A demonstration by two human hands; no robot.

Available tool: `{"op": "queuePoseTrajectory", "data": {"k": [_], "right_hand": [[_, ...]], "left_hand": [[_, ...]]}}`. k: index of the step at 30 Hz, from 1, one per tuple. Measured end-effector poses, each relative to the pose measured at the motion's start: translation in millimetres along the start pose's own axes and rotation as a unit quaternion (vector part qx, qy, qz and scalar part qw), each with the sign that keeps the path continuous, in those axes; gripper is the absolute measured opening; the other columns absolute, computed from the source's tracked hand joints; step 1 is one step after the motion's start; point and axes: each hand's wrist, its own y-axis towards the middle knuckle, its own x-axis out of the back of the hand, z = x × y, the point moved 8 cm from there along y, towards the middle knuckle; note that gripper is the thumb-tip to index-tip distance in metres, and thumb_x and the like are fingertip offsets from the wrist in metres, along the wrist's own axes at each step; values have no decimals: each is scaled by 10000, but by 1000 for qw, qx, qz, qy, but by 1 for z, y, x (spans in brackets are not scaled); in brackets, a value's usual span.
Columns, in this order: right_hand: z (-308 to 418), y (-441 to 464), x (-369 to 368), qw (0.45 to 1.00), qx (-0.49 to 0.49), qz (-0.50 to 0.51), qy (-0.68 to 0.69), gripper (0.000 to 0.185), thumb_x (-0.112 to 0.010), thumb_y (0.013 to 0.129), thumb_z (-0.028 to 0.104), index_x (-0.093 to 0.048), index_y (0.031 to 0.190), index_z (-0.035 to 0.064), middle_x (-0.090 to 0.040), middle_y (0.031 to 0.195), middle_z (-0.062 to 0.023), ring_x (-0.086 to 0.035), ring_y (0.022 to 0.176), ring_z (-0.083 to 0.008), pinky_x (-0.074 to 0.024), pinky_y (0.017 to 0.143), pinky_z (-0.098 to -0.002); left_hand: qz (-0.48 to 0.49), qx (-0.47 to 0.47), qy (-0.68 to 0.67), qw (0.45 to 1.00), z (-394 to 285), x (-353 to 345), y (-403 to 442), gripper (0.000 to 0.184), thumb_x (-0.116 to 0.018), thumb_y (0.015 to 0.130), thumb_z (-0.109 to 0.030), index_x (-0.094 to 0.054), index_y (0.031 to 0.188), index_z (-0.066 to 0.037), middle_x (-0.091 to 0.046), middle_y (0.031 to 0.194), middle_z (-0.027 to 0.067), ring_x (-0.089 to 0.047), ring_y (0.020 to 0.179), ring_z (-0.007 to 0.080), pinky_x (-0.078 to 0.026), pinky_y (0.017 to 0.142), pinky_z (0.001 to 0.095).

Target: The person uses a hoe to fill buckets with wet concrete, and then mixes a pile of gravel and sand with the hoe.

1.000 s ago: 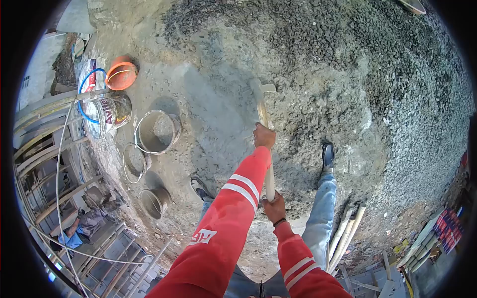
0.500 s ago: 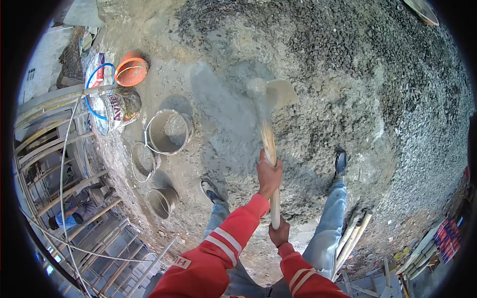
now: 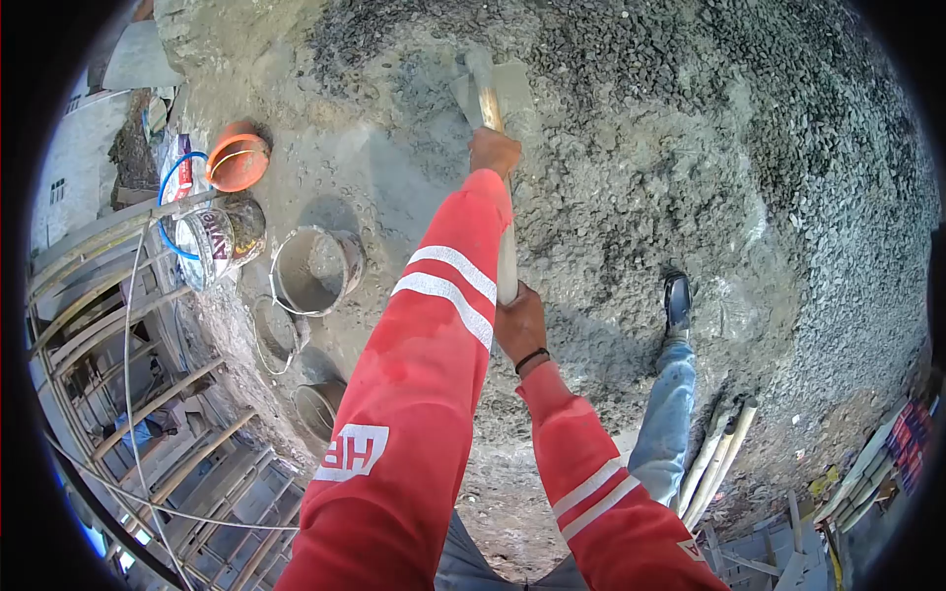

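Note:
A hoe with a long wooden handle (image 3: 507, 258) reaches away from me over a bed of wet grey concrete mix (image 3: 409, 177). My left hand (image 3: 494, 151) is wrapped round the handle close below the head. Lower down, near the handle's end, my right hand (image 3: 520, 323) is closed on it too. The hoe's blade (image 3: 512, 91) lies at the far side of the wet mix, by the edge of the dark gravel (image 3: 670, 74). Whether the blade is in the mix or just above it I cannot tell.
Left of the mix stand an orange bucket (image 3: 238, 167), a large grey bucket (image 3: 313, 274) and smaller buckets, one partly behind my sleeve. A white paint bucket (image 3: 222, 241) lies beside wooden scaffolding (image 3: 148, 325), with a person beyond. Poles (image 3: 721, 463) lie right of my leg.
Both hands and the hoe have moved forward, away from my body. The hoe's head is now further off and slightly to the left, and my arms are stretched further out.

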Motion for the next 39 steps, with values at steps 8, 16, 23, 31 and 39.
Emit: {"op": "queuePoseTrajectory", "data": {"k": [8,16,23,31,39], "right_hand": [[-100,-144,37,988,-68,5,-140,307,-632,705,159,-623,960,-11,-668,884,-245,-645,829,-419,-509,739,-457],[-264,-379,95,936,-204,94,-271,226,-631,693,97,-643,901,10,-663,772,-220,-666,757,-368,-517,683,-445],[-217,-362,30,803,-54,232,-546,233,-663,707,146,-605,927,98,-666,757,-203,-659,744,-404,-524,683,-507],[-112,-210,-236,716,213,371,-552,313,-675,733,174,-565,1001,54,-664,801,-201,-661,771,-404,-527,704,-519],[-114,-243,-77,681,64,324,-653,422,-684,765,202,-478,1102,55,-659,839,-221,-667,787,-417,-542,696,-505]], "left_hand": [[38,80,-30,996,146,-63,-151,461,-648,732,-126,-512,1126,73,-612,1078,306,-633,978,452,-528,875,467],[50,172,-210,961,299,-79,-432,487,-665,763,-143,-485,1198,-20,-660,818,198,-676,772,349,-548,714,412],[-138,281,-533,786,442,26,-445,213,-636,819,-63,-510,985,-20,-527,618,36,-504,440,113,-407,373,288],[-314,270,-590,693,622,163,-252,142,-576,862,-57,-494,755,-14,-493,583,56,-494,437,159,-427,402,296],[-144,372,-468,788,501,28,-309,249,-639,767,-145,-567,749,93,-602,613,201,-643,536,307,-506,467,441]]}}
